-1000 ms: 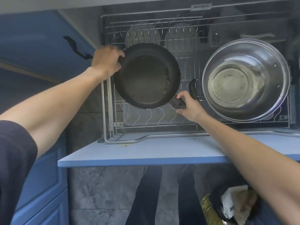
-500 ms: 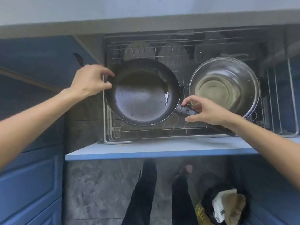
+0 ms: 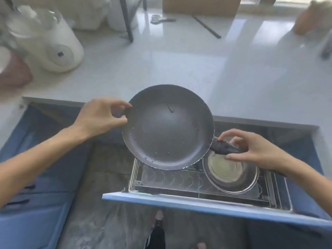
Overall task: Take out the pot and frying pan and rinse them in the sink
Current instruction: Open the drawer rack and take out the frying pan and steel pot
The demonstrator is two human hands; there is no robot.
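Observation:
A dark frying pan [image 3: 168, 127] with water drops inside hangs in the air above the pulled-out wire rack drawer [image 3: 172, 182]. My left hand [image 3: 100, 116] pinches the pan's left rim between thumb and fingers. My right hand [image 3: 251, 150] holds the pan's black handle [image 3: 222, 147] at the lower right. Below the handle, a steel pot [image 3: 231, 169] lies in the right part of the rack. No sink is in view.
A pale countertop [image 3: 179, 56] stretches behind the drawer, with a white appliance [image 3: 53, 44] at the far left and a cardboard box [image 3: 199, 5] at the back. Blue cabinet fronts [image 3: 36, 203] flank the drawer. My feet stand on the grey floor below.
The pan has come up out of the rack and now floats above it, near counter height. Both hands rose with it, and the view has tilted up to show the countertop.

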